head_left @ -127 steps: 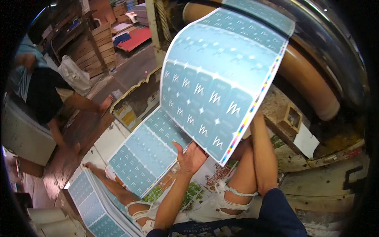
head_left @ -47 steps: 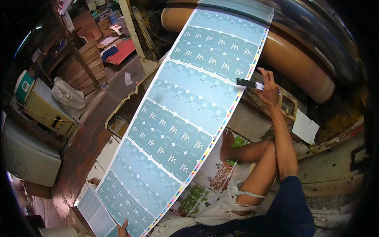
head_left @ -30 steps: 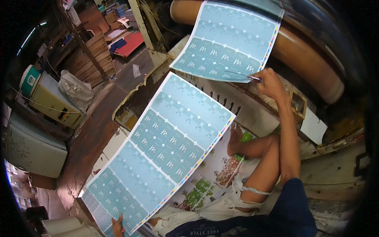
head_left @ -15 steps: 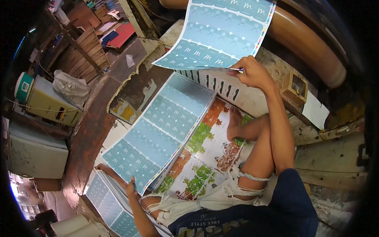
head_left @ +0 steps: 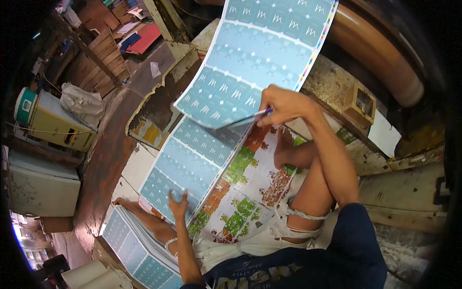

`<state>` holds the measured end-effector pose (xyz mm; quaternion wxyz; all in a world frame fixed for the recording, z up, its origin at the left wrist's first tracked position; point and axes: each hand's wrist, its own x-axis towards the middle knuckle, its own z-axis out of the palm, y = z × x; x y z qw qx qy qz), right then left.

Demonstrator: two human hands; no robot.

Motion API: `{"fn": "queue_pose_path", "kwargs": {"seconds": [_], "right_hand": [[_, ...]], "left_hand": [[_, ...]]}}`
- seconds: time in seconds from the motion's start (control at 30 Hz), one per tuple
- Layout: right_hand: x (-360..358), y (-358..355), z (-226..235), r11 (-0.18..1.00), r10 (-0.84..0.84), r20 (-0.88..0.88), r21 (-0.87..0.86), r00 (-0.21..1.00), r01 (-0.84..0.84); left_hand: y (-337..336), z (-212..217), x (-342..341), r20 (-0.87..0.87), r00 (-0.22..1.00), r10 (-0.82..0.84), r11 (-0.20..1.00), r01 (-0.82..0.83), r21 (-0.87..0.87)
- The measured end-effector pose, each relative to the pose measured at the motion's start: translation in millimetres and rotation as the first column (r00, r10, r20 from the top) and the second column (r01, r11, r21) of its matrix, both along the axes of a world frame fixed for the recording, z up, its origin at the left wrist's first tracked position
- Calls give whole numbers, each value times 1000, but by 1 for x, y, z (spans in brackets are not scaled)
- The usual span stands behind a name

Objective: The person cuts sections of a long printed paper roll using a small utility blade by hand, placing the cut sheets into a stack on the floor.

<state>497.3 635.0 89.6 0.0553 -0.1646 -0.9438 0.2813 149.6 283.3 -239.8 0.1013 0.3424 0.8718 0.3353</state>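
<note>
A large teal printed sheet point(head_left: 262, 50) with rows of pale card-like panels hangs raised at the top, its lower edge curling over a second printed sheet point(head_left: 185, 161) that lies flat. My right hand point(head_left: 286, 103) is closed on the raised sheet's right edge near its lower corner. A thin dark stick-like thing with a purple end point(head_left: 268, 111) also shows at those fingers; its kind is unclear. Over the near end of the flat sheet is my left hand point(head_left: 178, 204), thumb and fingers spread, holding nothing. Whether it touches the paper I cannot tell.
At lower left lies a thick stack of similar printed sheets point(head_left: 139, 250), beside my leg. A patterned green, brown and white floor covering point(head_left: 245, 192) is under my legs. To the right are a small wooden box point(head_left: 359, 103), a white paper point(head_left: 385, 135) and a large brown roller point(head_left: 378, 53).
My right hand has come nearer and left, bringing the raised sheet down over the flat one. My left hand has moved right and slightly up from the flat sheet's near edge, its fingers spreading.
</note>
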Motion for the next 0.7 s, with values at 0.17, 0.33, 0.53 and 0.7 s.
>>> {"fn": "queue_pose_path", "kwargs": {"seconds": [0.17, 0.33, 0.53, 0.7], "right_hand": [[-8, -19, -11, 992, 50, 215, -124, 975, -23], [-26, -34, -10, 980, 113, 309, -189, 944, -55], [-19, -18, -6, 951, 8, 474, -275, 881, 139], [-12, 21, -22, 953, -145, 176, -240, 974, 185]], "left_hand": [[137, 133, 124, 848, -159, -506, 849, -265, 457], [185, 169, 152, 825, -253, -506, 836, -378, 397], [153, 117, 150, 917, 90, -388, 887, -235, 398], [102, 112, 137, 926, 171, -337, 866, -330, 376]]}}
